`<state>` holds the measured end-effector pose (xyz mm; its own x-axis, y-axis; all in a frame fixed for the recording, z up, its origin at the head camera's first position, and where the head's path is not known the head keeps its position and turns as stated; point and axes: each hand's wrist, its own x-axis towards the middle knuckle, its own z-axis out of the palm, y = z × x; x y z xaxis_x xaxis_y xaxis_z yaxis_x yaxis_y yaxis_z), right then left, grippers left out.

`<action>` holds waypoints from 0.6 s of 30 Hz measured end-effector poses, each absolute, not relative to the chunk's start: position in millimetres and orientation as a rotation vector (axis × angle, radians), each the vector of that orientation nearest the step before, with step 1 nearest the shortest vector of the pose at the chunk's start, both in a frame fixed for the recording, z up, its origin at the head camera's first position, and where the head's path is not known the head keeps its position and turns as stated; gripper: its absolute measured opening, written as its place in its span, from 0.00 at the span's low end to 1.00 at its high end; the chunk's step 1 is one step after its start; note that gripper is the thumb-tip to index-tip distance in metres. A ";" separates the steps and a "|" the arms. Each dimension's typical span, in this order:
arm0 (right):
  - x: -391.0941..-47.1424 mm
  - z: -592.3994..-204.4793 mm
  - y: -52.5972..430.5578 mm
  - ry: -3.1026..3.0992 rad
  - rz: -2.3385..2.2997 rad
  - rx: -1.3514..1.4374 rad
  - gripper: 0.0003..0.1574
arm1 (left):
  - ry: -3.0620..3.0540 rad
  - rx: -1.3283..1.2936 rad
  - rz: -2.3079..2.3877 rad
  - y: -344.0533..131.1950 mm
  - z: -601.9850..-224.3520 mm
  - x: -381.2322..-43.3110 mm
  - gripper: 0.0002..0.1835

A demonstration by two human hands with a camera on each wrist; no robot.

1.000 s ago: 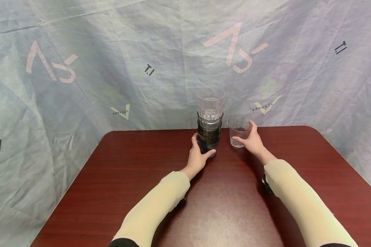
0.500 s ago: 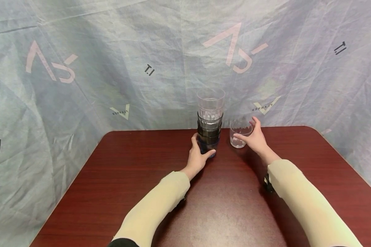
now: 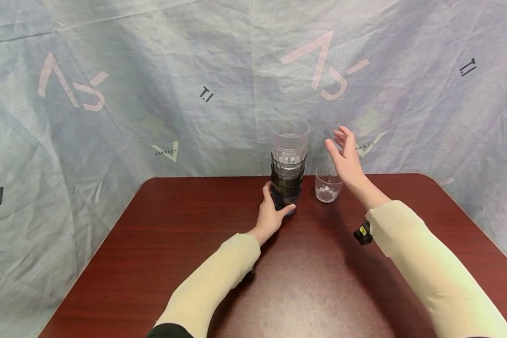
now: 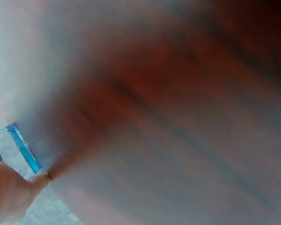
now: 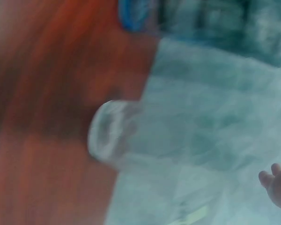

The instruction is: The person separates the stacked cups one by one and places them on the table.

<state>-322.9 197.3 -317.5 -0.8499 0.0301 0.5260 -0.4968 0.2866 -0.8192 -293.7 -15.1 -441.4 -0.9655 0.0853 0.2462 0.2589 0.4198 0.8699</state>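
A tall stack of nested tumblers point(image 3: 288, 174) stands upright at the far side of the table, clear ones on top, dark grey ones below and blue at the bottom. My left hand point(image 3: 268, 217) grips its lowest part, thumb in front and fingers on the left side. To the right stands a single clear tumbler point(image 3: 327, 191). Above it, holding nothing, my right hand point(image 3: 345, 157) hangs with fingers loosely bent. The right wrist view is blurred, with the single tumbler point(image 5: 105, 133) apart from the fingers point(image 5: 277, 185). In the left wrist view, a blue glass edge point(image 4: 24, 149) shows beside my hand.
The dark red wooden table point(image 3: 186, 225) ends just behind the tumblers. A grey printed cloth point(image 3: 228, 56) hangs close behind that edge. A small black device point(image 3: 363, 233) sits under my right wrist.
My right hand has let go of the single clear tumbler and risen above it, leaving the tumbler standing on the table. The left hand and the stack stay in place.
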 end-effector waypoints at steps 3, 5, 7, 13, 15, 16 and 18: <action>-320.7 -304.6 184.2 -2.032 1.649 0.507 0.37 | -2.509 -0.300 -1.569 -15.1 -441.1 -294.5 0.49; -319.0 -298.3 175.8 -1.994 1.677 0.558 0.35 | -2.511 -0.297 -1.566 -15.2 -441.2 -295.1 0.49; -317.3 -294.0 168.6 -1.980 1.691 0.598 0.35 | -2.514 -0.296 -1.563 -15.3 -441.2 -295.4 0.49; -298.8 -276.6 147.2 -1.993 1.718 0.708 0.38 | -2.518 -0.295 -1.569 -15.0 -440.2 -294.1 0.49; -293.5 -272.4 141.3 -2.021 1.703 0.718 0.40 | -2.526 -0.289 -1.570 -14.6 -439.4 -293.4 0.49; -293.2 -272.2 139.1 -2.037 1.694 0.717 0.41 | -2.527 -0.290 -1.568 -14.4 -439.2 -293.1 0.49; -296.6 -275.1 136.3 -2.075 1.664 0.708 0.44 | -2.522 -0.293 -1.566 -14.3 -439.0 -292.5 0.49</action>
